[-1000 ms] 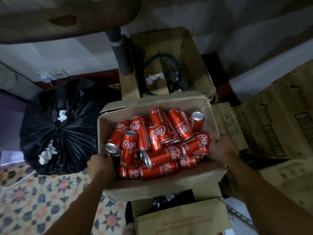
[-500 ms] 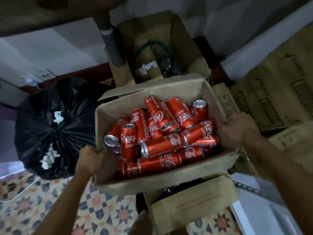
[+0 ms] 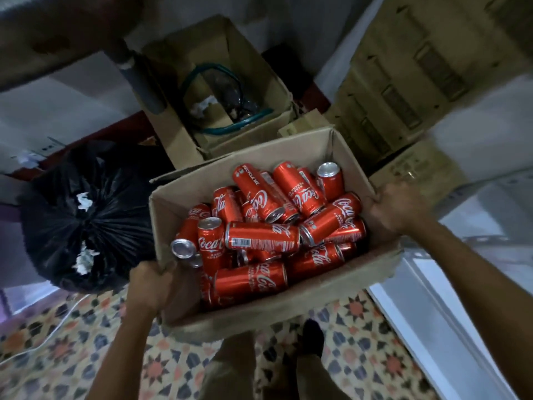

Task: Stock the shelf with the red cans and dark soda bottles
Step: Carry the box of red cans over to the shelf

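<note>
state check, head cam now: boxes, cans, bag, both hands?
can box: open, flaps up, held off the floor
red cans: loose jumble, most lying flat, a few upright
left hand: grip on the box's left wall
right hand: grip on the box's right rim
rear box: open, green hose inside
black bag: tied shut, on the floor

The floor has tiles with a star pattern in orange, grey and cream. A big black plastic trash bag, tied at the top with bits of white paper poking out, sits on it at the left. Behind, an open brown cardboard box with a green hose inside stands by the wall. More brown cardboard boxes are stacked at the right. A thin white cord lies across the tiles.
</note>
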